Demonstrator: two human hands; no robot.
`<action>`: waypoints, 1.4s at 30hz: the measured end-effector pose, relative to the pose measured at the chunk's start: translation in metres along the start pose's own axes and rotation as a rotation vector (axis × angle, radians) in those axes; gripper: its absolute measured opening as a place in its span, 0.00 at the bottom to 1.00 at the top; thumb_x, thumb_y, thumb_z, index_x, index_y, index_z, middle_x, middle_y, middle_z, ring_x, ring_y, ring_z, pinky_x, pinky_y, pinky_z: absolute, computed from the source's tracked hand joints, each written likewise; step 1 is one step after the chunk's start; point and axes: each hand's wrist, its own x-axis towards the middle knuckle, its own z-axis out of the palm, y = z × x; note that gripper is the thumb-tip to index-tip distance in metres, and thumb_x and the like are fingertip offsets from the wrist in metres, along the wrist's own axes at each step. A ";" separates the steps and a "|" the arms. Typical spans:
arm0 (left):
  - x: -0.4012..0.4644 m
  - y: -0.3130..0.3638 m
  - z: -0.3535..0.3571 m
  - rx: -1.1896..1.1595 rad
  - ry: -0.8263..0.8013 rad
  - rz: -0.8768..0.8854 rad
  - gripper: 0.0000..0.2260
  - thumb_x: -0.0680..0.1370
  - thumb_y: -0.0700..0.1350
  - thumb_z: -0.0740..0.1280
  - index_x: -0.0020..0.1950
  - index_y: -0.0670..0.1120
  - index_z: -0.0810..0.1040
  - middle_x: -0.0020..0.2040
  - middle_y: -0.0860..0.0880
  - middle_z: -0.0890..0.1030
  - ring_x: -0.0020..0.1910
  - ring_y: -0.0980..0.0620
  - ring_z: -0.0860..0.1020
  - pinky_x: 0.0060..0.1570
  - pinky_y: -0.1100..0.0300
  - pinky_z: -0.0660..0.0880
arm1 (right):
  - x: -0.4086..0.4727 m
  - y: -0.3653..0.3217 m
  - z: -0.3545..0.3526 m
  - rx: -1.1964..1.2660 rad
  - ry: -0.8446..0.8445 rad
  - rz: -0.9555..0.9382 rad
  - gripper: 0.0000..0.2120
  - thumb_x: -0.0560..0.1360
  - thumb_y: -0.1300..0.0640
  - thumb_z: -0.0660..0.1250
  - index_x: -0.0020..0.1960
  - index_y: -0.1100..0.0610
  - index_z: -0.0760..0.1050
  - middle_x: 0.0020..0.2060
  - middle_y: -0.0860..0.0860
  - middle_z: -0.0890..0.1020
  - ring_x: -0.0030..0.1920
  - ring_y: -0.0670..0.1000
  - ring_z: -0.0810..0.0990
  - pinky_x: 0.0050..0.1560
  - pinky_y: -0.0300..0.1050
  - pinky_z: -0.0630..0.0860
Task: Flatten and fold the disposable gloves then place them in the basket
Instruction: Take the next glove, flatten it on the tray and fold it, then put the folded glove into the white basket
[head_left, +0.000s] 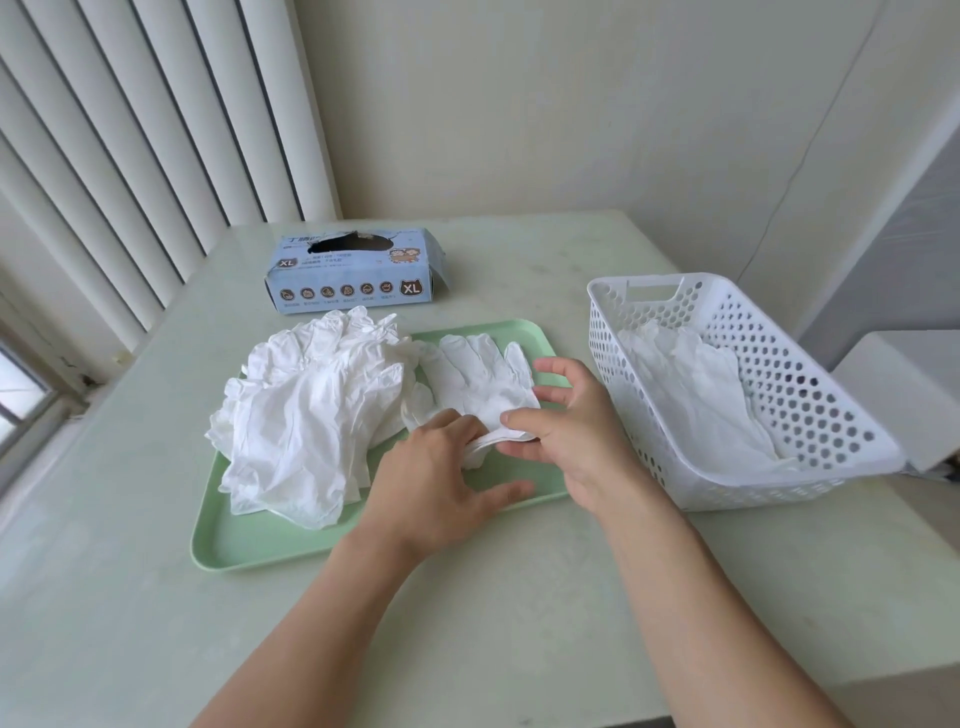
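White thin disposable glove (480, 376) lies flat on the right half of the pale green plastic tray (270, 545), fingers pointing to the tray's far edge, cuff toward the person. Long axis runs roughly near-to-far, tilted slightly left at the fingertips.

Both hands are on the cuff end. Left hand (441, 467) has fingers curled onto the bunched cuff edge, thumb lying out along the tray's near side. Right hand (566, 415) pinches that same cuff edge between thumb and a finger; its remaining fingers are spread loose above the glove's right side. So the grip sits at the near end and the rest of the glove extends away from it: my read is the fold goes cuff-over-fingers, away from the person, or gets smoothed first.

Loose heap of crumpled white gloves (306, 415) fills the tray's left half, touching the flat one's left side. White perforated plastic basket (810, 395) stands just beside the tray's right edge, already holding some white gloves (696, 384). Right hand is nearer to it, likely the one to do the drop.

Blue cardboard glove box marked XL (353, 270) sits past the tray's far edge. Surface is a pale glossy table (130, 597) in a room corner, vertical blinds (130, 130) on the left, plain cream wall behind.
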 end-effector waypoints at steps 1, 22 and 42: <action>0.001 0.001 -0.002 -0.037 0.063 0.026 0.15 0.72 0.64 0.71 0.46 0.53 0.78 0.40 0.57 0.74 0.34 0.57 0.74 0.33 0.52 0.75 | -0.002 -0.005 0.002 0.005 -0.006 -0.016 0.32 0.70 0.75 0.72 0.67 0.50 0.72 0.63 0.56 0.73 0.53 0.59 0.83 0.37 0.48 0.83; 0.079 0.166 -0.110 -0.992 -0.268 0.221 0.05 0.76 0.45 0.74 0.50 0.45 0.85 0.49 0.44 0.86 0.47 0.46 0.84 0.48 0.54 0.78 | -0.089 -0.182 -0.123 -0.372 -0.195 -0.618 0.13 0.71 0.60 0.73 0.53 0.64 0.84 0.49 0.55 0.87 0.49 0.48 0.83 0.52 0.40 0.77; 0.212 0.190 -0.067 -0.930 -0.092 0.169 0.15 0.75 0.50 0.76 0.54 0.39 0.85 0.52 0.39 0.86 0.47 0.44 0.84 0.50 0.48 0.79 | 0.037 -0.228 -0.179 -0.258 -0.083 -0.614 0.10 0.77 0.58 0.71 0.55 0.63 0.82 0.54 0.61 0.85 0.52 0.57 0.83 0.61 0.58 0.78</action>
